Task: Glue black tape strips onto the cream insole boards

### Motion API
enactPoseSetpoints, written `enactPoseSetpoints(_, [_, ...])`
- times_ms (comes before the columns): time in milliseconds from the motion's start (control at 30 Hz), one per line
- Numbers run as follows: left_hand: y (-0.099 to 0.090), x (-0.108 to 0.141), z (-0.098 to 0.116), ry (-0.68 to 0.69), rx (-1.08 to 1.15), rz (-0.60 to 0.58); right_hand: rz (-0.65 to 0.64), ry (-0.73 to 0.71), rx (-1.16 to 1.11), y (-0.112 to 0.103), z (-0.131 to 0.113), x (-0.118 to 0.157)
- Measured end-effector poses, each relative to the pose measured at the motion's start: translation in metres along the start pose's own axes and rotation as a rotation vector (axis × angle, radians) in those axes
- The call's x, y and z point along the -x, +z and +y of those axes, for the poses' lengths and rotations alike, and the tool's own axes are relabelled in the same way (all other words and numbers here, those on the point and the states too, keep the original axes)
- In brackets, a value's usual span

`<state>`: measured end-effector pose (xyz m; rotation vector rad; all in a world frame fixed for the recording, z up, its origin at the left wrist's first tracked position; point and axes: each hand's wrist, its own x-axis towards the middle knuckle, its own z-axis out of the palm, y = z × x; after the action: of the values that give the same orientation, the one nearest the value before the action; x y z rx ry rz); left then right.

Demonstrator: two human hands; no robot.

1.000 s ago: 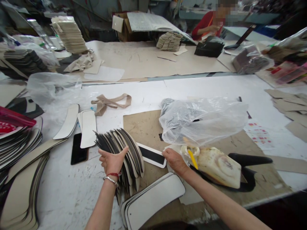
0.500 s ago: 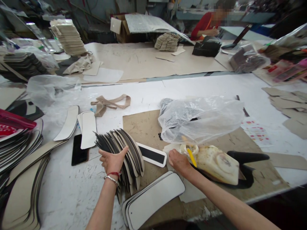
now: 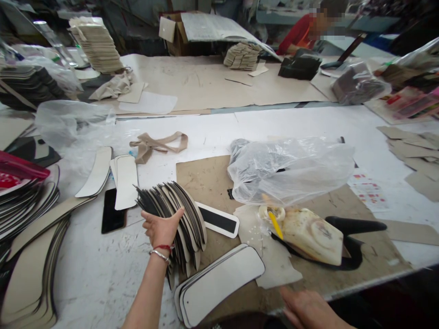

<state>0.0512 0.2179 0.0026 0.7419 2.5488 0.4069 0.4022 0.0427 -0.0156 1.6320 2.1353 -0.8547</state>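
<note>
My left hand [image 3: 163,228] rests against a fanned stack of curved, dark-edged beige pieces [image 3: 187,219], its thumb and fingers spread wide over the near side. Low at the front edge of the table, my right hand [image 3: 305,306] is blurred and partly cut off by the frame; whether it holds anything is hidden. Close by lie flat pale curved pieces [image 3: 222,283] and a white-rimmed black strip [image 3: 219,220]. A stained glue container [image 3: 313,235] lies on its side, with a yellow-handled tool [image 3: 275,225] at its mouth and a torn pale sheet [image 3: 274,260] beside it.
A clear plastic bag [image 3: 291,171] lies beyond the container. To the left are a phone [image 3: 113,211], white pieces [image 3: 125,182] and more curved pieces [image 3: 32,274]. A beige strap [image 3: 161,144] lies farther back. A person in red [image 3: 298,34] sits across the tables.
My right hand has moved from beside the glue container back toward the table's front edge, uncovering the torn sheet. The left hand stays at the stack. The view has shifted slightly.
</note>
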Motion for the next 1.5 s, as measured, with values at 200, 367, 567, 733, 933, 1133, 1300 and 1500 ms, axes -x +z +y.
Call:
enactPoseSetpoints(200, [-0.002,0.002,0.002,0.002,-0.012,-0.006,-0.218,0.126,-0.038,-0.029,-0.019,-0.008])
enactPoseSetpoints(367, [-0.002,0.0,0.0,0.001,0.017,-0.004,-0.166,0.057,-0.3,-0.032,-0.015,-0.004])
enactPoseSetpoints(567, [0.0,-0.003,-0.002,0.009,0.007,-0.007,-0.071,0.138,-0.407,-0.052,-0.03,-0.011])
enactPoseSetpoints(733, [0.0,-0.002,-0.001,0.017,0.019,-0.001,-0.102,0.032,-0.32,-0.049,-0.034,-0.016])
enactPoseSetpoints(933, [0.003,-0.001,-0.002,0.013,-0.001,0.015,0.09,-0.182,-0.038,-0.047,-0.051,-0.034])
enactPoseSetpoints(1133, [0.002,0.001,-0.002,0.016,-0.012,0.027,0.385,-0.096,0.028,-0.09,-0.123,-0.16])
enactPoseSetpoints(1300, [0.0,0.003,0.0,0.01,-0.022,0.011,0.248,-0.008,0.026,-0.11,-0.143,-0.218])
enactPoseSetpoints(1500, [0.001,0.004,-0.002,0.007,0.022,0.011,0.222,-0.024,0.117,-0.124,-0.148,-0.2])
